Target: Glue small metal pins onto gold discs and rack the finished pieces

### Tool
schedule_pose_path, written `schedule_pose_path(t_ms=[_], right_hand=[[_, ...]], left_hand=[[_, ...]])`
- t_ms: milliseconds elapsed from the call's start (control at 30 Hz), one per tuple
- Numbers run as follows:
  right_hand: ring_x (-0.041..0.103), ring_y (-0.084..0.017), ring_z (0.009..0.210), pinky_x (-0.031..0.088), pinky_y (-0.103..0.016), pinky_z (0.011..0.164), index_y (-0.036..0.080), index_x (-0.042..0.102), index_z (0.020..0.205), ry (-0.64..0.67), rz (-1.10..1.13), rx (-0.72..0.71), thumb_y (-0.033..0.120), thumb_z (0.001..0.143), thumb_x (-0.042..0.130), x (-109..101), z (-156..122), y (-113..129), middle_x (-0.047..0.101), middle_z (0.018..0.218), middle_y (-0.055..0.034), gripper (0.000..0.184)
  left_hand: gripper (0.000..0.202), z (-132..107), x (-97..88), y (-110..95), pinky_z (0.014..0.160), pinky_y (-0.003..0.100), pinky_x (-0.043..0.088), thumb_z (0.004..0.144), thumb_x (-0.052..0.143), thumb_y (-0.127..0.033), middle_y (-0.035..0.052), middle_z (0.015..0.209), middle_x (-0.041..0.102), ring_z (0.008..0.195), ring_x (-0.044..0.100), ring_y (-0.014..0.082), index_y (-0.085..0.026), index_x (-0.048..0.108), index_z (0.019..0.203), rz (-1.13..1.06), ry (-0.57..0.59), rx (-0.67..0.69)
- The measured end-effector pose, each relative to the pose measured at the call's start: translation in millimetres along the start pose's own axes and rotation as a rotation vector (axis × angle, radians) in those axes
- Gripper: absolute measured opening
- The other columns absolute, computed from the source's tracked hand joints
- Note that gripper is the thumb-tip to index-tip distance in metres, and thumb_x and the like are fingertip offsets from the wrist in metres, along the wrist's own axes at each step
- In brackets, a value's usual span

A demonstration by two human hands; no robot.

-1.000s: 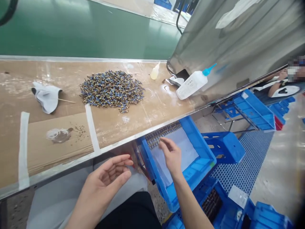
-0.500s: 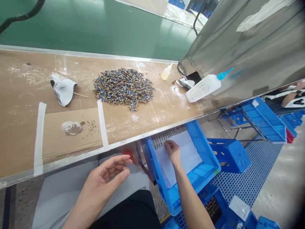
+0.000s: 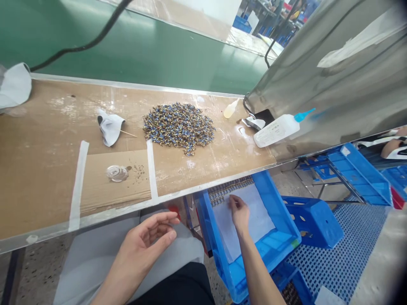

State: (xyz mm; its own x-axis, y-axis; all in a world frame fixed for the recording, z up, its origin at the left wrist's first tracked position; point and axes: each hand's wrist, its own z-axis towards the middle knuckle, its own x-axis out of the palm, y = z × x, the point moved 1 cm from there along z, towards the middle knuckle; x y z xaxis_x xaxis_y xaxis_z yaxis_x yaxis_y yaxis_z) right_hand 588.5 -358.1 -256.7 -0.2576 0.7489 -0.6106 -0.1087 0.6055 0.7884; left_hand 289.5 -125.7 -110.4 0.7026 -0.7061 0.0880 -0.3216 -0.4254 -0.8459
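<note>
My right hand (image 3: pixel 239 212) reaches down into a blue crate (image 3: pixel 288 220) below the table edge. Its fingers are curled and rest on a white sheet (image 3: pixel 251 216) lining the crate, next to a row of small blue-and-brass parts (image 3: pixel 227 190). Whether it holds one is hidden. My left hand (image 3: pixel 148 241) hovers over my lap, palm up, fingers loosely apart, holding nothing. On the cardboard-covered table (image 3: pixel 47 169) lies a heap of the same small parts (image 3: pixel 179 127).
A white squeeze bottle with a blue tip (image 3: pixel 280 127), a small yellowish bottle (image 3: pixel 230 109), a crumpled white cloth (image 3: pixel 110 125) and a clear dish (image 3: pixel 117 173) sit on the table. A metal housing (image 3: pixel 333 72) stands at right. More blue crates (image 3: pixel 349 173) fill the floor.
My right hand has moved down onto the white sheet beside the row of parts. The view has tilted up and shifted left. My left hand has barely moved.
</note>
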Motion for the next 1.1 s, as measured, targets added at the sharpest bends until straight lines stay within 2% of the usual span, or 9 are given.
schedule_pose_path(t_ms=[100,167,233,333,433,567,800,1000,1100], right_hand=[[0.072,-0.025,0.071,0.057,-0.037,0.071,0.016,0.079,0.11,-0.207,0.047,-0.077,0.075,0.106,0.059,-18.6,-7.7,47.3,0.078,0.08,-0.0084,0.062],[0.073,-0.023,0.08,0.059,-0.036,0.081,0.018,0.078,0.119,-0.244,0.092,-0.157,0.067,0.11,0.062,-22.0,-8.6,91.7,0.079,0.09,-0.007,0.053],[0.075,-0.022,0.089,0.06,-0.035,0.09,0.022,0.081,0.119,-0.126,0.12,-0.28,0.06,0.109,0.069,-12.8,-3.6,143.4,0.081,0.099,-0.0055,0.041],[0.076,-0.023,0.105,0.06,-0.035,0.096,0.025,0.084,0.119,0.244,0.045,-0.556,0.045,0.111,0.067,21.0,11.6,218.0,0.083,0.117,-0.0069,0.028],[0.074,-0.023,0.103,0.057,-0.036,0.095,0.022,0.084,0.115,0.322,-0.136,-0.673,0.036,0.112,0.063,57.0,26.6,264.8,0.082,0.114,-0.0082,0.025],[0.069,-0.024,0.092,0.053,-0.038,0.092,0.021,0.082,0.098,0.332,-0.248,-0.692,0.035,0.105,0.073,79.6,33.6,281.5,0.076,0.097,-0.0068,0.018],[0.074,-0.021,0.093,0.056,-0.034,0.091,0.024,0.085,0.108,0.469,-0.323,-0.691,0.024,0.1,0.067,60.1,34.2,284.3,0.082,0.11,-0.005,0.02],[0.075,-0.025,0.084,0.049,-0.037,0.08,0.025,0.085,0.093,0.416,-0.454,-0.652,0.039,0.103,0.069,67.9,29.0,296.3,0.084,0.09,-0.0057,0.023],[0.072,-0.026,0.075,0.044,-0.037,0.074,0.026,0.08,0.083,0.409,-0.523,-0.64,0.04,0.097,0.076,76.2,25.2,299.8,0.08,0.078,-0.0053,0.02]], left_hand=[[0.039,0.6,-3.7,2.3,0.096,0.036,0.07,0.092,0.092,-0.049,0.0112,0.121,0.09,0.106,0.085,0.0293,-0.025,0.089,0.122,-0.028,-0.023,0.02],[0.039,0.8,-3.6,1.9,0.099,0.038,0.069,0.093,0.091,-0.05,0.0113,0.121,0.09,0.109,0.085,0.0301,-0.024,0.089,0.122,-0.033,-0.021,0.019],[0.04,0.2,-2.5,0.5,0.103,0.04,0.069,0.094,0.089,-0.05,0.0118,0.122,0.09,0.112,0.085,0.0309,-0.023,0.088,0.123,-0.037,-0.001,0.023],[0.038,-3.7,-4.5,-2.4,0.103,0.04,0.069,0.094,0.089,-0.049,0.012,0.122,0.09,0.111,0.086,0.0309,-0.023,0.088,0.123,-0.048,0.013,0.058],[0.035,-12.1,-17.2,-4.5,0.102,0.037,0.069,0.094,0.089,-0.048,0.0108,0.121,0.091,0.11,0.086,0.0303,-0.025,0.089,0.12,-0.044,-0.052,0.094],[0.038,-26.5,-45.3,-2.7,0.102,0.037,0.069,0.093,0.09,-0.055,0.0099,0.121,0.091,0.113,0.086,0.0321,-0.027,0.09,0.118,-0.031,-0.189,0.089],[0.047,-43.0,-80.6,10.7,0.109,0.044,0.069,0.089,0.091,-0.063,0.0115,0.122,0.091,0.116,0.086,0.0353,-0.027,0.09,0.119,-0.088,-0.302,0.053],[0.046,-60.4,-117.4,9.4,0.104,0.037,0.071,0.086,0.096,-0.061,0.0092,0.122,0.092,0.115,0.087,0.0341,-0.029,0.09,0.119,-0.111,-0.36,0.097],[0.043,-80.0,-140.9,7.1,0.101,0.034,0.072,0.089,0.096,-0.057,0.0068,0.125,0.091,0.114,0.088,0.0327,-0.031,0.089,0.123,-0.11,-0.478,0.154]])
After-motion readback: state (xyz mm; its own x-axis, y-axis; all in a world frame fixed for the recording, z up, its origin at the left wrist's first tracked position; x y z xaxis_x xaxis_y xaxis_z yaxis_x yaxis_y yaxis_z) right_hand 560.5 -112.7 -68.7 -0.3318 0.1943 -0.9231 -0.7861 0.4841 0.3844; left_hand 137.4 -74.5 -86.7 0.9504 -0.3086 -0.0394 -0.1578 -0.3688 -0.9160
